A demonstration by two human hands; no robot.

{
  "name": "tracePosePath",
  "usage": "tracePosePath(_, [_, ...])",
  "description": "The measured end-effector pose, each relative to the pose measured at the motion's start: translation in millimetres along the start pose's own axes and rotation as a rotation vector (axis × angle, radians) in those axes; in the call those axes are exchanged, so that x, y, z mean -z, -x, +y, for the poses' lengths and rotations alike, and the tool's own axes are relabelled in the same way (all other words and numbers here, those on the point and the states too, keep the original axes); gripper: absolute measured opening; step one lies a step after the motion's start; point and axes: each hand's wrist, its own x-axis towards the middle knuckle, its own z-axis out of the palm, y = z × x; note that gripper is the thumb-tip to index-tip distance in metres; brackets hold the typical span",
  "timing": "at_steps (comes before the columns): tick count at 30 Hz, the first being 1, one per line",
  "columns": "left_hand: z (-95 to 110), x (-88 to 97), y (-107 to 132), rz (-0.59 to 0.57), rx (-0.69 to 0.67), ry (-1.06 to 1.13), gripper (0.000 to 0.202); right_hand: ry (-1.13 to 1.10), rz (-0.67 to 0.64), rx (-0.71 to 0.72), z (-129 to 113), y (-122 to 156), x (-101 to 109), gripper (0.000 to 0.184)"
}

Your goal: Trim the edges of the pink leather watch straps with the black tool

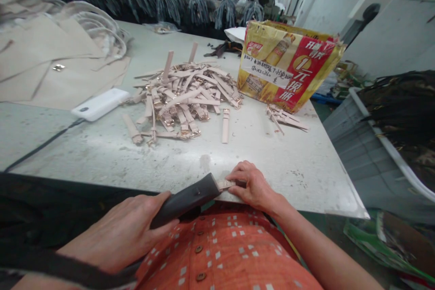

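My left hand [136, 219] is wrapped round a flat, smooth black piece [190, 197], wide as a band, whose exact kind I cannot make out. A short beige strap [224, 184] meets its far end, and whether it goes inside is hidden. My right hand [251, 186] pinches the other end of this strap between thumb and fingers, just above the table's front edge. Beyond the hands lies a big heap of beige buckle straps [190, 95] with gold-coloured buckles. One single buckle strap [225, 126] lies apart, to the right of the heap.
A yellow and red cardboard box [268, 63] stands at the table's [292, 167] back right, with a few straps [287, 120] before it. A white power bank [101, 105] with a black cable lies left, beside beige sheets [68, 61]. A grey bin [370, 145] stands right.
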Motion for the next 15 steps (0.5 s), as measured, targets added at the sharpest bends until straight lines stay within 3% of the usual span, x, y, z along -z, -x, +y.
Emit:
tracePosePath(5, [25.8, 7.1, -13.2, -0.076, -0.057, -0.023, 0.028, -0.004, -0.049, -0.018, -0.8, -5.6, 2.0, 0.028])
tracePosePath(11, [42.2, 5.0, -26.2, -0.101, -0.086, -0.119, 0.034, -0.142, -0.054, -0.062, 6.5, -5.4, 9.0, 0.087])
tracePosePath(15, [34.2, 10.1, -17.5, -0.116, -0.061, -0.114, 0.037, -0.224, -0.088, -0.079, 8.3, -3.6, 14.9, 0.096])
